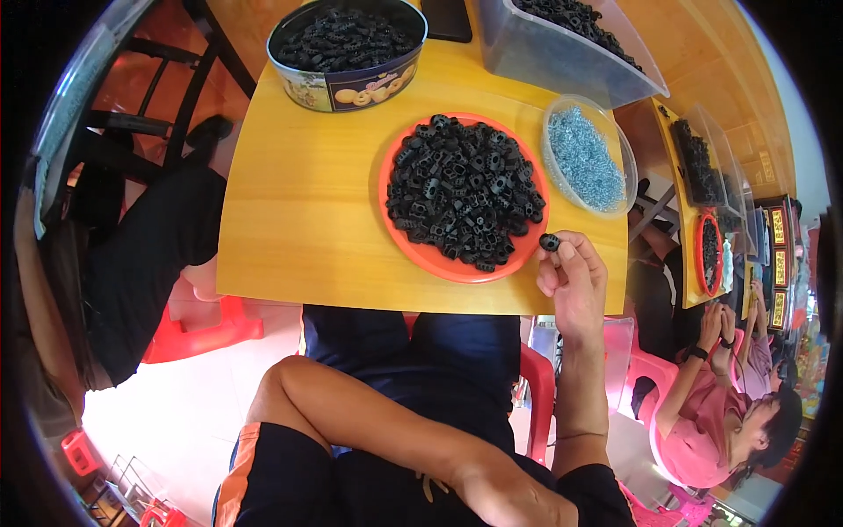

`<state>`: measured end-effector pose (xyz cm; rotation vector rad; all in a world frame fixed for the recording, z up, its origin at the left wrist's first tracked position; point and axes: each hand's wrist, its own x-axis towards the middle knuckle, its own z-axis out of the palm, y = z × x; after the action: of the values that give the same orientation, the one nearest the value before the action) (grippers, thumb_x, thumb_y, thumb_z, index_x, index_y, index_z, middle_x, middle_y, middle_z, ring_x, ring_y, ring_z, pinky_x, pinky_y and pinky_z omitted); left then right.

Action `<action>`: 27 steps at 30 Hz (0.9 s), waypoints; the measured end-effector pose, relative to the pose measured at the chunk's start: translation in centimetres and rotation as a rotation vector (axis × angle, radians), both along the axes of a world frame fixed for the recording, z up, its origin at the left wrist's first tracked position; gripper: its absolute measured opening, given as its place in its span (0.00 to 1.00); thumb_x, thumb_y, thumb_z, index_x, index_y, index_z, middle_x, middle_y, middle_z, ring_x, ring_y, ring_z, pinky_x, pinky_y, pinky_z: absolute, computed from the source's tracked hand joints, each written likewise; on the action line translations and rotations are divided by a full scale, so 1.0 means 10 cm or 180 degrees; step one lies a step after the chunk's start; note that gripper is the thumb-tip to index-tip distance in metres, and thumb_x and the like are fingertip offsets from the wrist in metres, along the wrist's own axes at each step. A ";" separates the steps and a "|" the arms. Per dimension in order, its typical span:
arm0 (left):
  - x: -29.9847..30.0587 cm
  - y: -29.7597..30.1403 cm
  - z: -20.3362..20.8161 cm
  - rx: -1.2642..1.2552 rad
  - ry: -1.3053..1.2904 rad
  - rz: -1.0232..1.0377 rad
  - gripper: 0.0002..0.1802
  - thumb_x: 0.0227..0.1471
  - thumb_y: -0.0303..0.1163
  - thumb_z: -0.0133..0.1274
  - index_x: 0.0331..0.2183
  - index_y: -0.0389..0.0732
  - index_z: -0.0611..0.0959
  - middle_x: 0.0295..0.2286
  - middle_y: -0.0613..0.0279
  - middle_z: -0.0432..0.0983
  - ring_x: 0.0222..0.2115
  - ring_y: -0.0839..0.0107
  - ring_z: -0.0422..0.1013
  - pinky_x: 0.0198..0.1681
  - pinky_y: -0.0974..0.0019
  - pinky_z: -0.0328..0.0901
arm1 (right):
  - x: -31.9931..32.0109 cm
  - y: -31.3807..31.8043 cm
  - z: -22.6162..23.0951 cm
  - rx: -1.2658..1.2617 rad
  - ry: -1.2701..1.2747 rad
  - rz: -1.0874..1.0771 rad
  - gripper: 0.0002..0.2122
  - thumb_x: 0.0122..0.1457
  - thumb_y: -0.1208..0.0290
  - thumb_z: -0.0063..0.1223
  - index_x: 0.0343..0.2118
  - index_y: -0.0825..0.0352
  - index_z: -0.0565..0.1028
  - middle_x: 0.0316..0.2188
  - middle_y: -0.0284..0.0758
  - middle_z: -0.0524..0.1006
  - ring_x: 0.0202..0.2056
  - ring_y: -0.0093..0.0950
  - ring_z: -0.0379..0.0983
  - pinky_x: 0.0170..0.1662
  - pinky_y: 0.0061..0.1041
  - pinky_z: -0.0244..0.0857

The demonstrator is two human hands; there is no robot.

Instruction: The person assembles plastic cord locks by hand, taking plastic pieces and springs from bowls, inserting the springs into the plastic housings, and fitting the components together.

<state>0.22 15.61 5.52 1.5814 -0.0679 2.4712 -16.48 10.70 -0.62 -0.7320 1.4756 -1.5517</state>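
Pinched between the thumb and fingers of my right hand (575, 277) is a small black plastic part (550, 242) with round holes. It is held just off the right rim of a round red-orange tray (413, 255), which is heaped with similar black plastic parts (465, 189). My left forearm lies across my body, and my left hand (509, 499) rests by my right elbow, its fingers hidden. Close beyond my right hand stands a clear round tub (626, 158) full of small, shiny bluish-silver pieces (581, 156), too small to name.
A cookie tin (307, 92) and a clear plastic bin (562, 70), both holding black parts, stand at the table's far side. Between them lies a dark flat object (446, 18). Someone sits at the left; at the right, people (702, 422) sit by another table with a red tray (701, 263).
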 end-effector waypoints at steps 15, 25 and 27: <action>0.05 -1.37 -0.52 -0.3409 -0.2960 0.6996 0.24 0.42 0.23 0.65 0.43 0.37 0.75 0.41 0.53 0.69 0.38 0.64 0.69 0.39 0.66 0.66 | 0.22 0.02 0.09 -0.0123 -0.2258 0.0822 0.11 0.62 0.63 0.51 0.43 0.63 0.72 0.28 0.30 0.72 0.20 0.16 0.59 0.22 0.16 0.53; 0.11 -1.47 -0.64 -0.3241 -0.3311 0.6604 0.12 0.50 0.17 0.56 0.40 0.33 0.79 0.38 0.55 0.76 0.37 0.69 0.73 0.39 0.70 0.67 | 0.05 -0.07 0.28 0.0143 0.0601 0.0701 0.07 0.62 0.74 0.52 0.38 0.71 0.76 0.32 0.31 0.77 0.36 0.19 0.72 0.43 0.19 0.66; 0.09 -1.51 -0.62 -0.3215 -0.3388 0.6618 0.12 0.50 0.17 0.55 0.40 0.33 0.79 0.36 0.56 0.77 0.35 0.71 0.72 0.39 0.72 0.66 | -0.31 -0.14 0.26 -0.0065 0.2173 0.0112 0.06 0.59 0.75 0.53 0.36 0.70 0.77 0.31 0.33 0.77 0.33 0.20 0.73 0.38 0.20 0.66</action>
<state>1.11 0.55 -0.68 -0.8855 3.0710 2.4539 -19.58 9.32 2.02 -1.3839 1.9092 -1.3486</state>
